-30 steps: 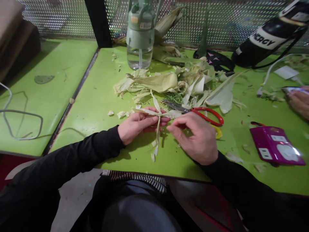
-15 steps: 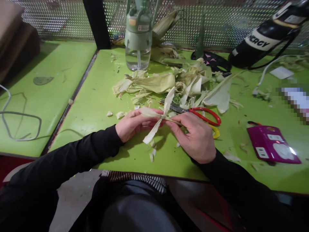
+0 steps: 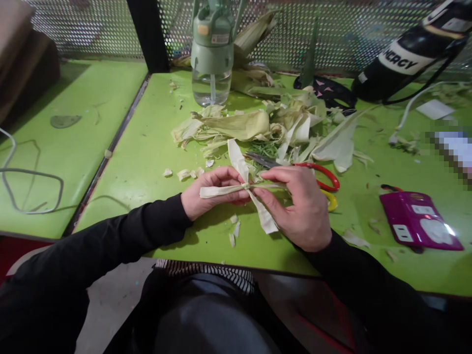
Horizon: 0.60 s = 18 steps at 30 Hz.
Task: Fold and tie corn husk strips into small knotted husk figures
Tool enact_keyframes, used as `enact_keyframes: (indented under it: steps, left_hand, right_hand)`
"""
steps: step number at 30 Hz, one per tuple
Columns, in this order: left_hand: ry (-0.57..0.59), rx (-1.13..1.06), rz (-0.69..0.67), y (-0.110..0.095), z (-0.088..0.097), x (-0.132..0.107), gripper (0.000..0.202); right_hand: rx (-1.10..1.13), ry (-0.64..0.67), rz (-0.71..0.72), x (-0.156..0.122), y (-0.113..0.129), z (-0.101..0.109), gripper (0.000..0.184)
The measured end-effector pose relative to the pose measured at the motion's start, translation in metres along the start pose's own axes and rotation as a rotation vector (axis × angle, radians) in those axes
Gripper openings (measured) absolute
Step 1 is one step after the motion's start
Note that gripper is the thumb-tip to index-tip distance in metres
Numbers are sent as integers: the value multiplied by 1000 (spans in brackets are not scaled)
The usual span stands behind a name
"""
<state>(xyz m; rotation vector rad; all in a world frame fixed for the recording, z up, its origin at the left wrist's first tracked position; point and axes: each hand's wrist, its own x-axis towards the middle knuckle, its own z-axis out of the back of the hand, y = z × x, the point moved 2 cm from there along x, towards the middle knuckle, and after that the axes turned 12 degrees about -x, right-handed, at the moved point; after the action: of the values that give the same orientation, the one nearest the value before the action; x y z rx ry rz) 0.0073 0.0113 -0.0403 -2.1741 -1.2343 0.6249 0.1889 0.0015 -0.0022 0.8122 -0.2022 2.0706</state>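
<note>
Between my hands is a cross-shaped piece of knotted corn husk strips [image 3: 239,162], pale and papery, with its knot near the middle. My left hand [image 3: 212,189] pinches it close to the knot from the left, one strip lying along the thumb. On the other side, my right hand [image 3: 300,206] grips the strip that runs rightward, thumb and forefinger closed on it. Scissors [image 3: 320,174] with red and yellow handles lie just behind my right hand, partly hidden by it. A heap of corn husks [image 3: 239,125] spreads over the green table [image 3: 147,147] beyond.
A green water bottle [image 3: 212,54] stands at the back. To its right a black bottle [image 3: 398,59] leans by the mesh screen. On the right are a purple power socket [image 3: 420,219], a blurred-out phone-like object [image 3: 455,150] and a white cable [image 3: 405,115]. Husk scraps [image 3: 184,174] lie around.
The knotted husk has turned between my fingers: the upper strip now leans left, the lower one points down to the right, and the left strip lies flatter. Both hands keep hold.
</note>
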Motion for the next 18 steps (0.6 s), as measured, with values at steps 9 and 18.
enact_keyframes:
  steps: [9,18]
  left_hand:
    - [-51,35,-41,-3,-1,-2,37]
    - [-13,-21,128,-9,-1,-2,31]
  right_hand:
    - [-55,0,122,0,0,1,21]
    - [-39,56,2,-1,1,-1,10]
